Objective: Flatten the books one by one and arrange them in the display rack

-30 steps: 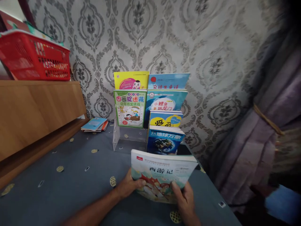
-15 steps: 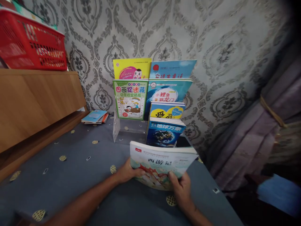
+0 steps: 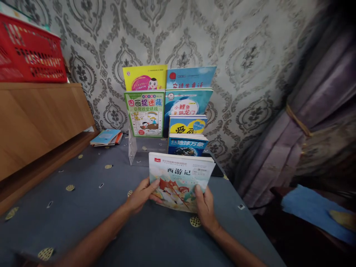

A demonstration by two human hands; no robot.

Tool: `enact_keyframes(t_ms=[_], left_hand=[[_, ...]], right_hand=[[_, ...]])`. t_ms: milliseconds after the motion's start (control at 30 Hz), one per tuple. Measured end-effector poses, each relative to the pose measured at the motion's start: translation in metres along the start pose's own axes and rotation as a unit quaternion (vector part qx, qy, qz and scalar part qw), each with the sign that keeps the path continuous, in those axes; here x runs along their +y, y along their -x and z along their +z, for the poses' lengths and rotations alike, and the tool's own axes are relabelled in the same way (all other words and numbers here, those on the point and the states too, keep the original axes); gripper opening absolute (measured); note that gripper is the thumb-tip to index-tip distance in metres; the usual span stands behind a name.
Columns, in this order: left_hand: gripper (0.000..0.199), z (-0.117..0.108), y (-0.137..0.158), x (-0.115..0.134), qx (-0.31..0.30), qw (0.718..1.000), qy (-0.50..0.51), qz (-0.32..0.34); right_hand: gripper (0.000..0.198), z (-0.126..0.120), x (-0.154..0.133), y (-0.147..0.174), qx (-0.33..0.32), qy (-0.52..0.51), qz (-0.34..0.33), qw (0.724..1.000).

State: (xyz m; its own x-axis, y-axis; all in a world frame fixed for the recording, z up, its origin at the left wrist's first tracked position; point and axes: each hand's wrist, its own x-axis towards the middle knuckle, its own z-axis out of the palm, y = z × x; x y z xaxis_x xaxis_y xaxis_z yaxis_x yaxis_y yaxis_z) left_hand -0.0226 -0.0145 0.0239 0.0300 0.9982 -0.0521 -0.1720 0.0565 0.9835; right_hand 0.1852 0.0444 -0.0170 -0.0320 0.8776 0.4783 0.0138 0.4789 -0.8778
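We hold the paperback 西游记 (image 3: pixel 179 181) in front of the transparent book rack (image 3: pixel 132 150). Fingers of our left hand (image 3: pixel 141 195) and right hand (image 3: pixel 205 207) are gripping its sides.

Held book (image 3: pixel 178 180) nearer the clear rack (image 3: pixel 132 150), less bowed, now hiding lower part of blue globe book (image 3: pixel 187 145)
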Motion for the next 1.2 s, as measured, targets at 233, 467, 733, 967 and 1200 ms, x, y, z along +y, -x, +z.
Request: enact_keyframes(t_ms=[233, 467, 733, 967, 1200], left_hand=[[0.086, -0.011, -0.005, -0.008, 0.048, 0.997, -0.023, 0.048], [0.078, -0.034, -0.009, -0.024, 0.064, 0.996, -0.014, 0.057], [0.076, -0.033, 0.003, -0.01, 0.084, 0.995, 0.014, 0.056], [0.07, -0.02, 0.016, 0.008, 0.135, 0.984, -0.069, 0.097], [0.072, -0.032, 0.008, 0.006, 0.187, 0.97, -0.099, 0.115]], right_hand=[[0.058, 0.013, -0.007, 0.007, -0.062, -0.047, -0.004, 0.997], [0.049, 0.008, -0.012, 0.01, -0.136, 0.051, -0.046, 0.988], [0.035, -0.02, -0.047, 0.011, -0.227, 0.183, -0.036, 0.956], [0.027, -0.015, -0.05, 0.025, -0.163, 0.151, 0.01, 0.975], [0.024, 0.005, -0.051, 0.023, -0.177, 0.147, -0.022, 0.973]])
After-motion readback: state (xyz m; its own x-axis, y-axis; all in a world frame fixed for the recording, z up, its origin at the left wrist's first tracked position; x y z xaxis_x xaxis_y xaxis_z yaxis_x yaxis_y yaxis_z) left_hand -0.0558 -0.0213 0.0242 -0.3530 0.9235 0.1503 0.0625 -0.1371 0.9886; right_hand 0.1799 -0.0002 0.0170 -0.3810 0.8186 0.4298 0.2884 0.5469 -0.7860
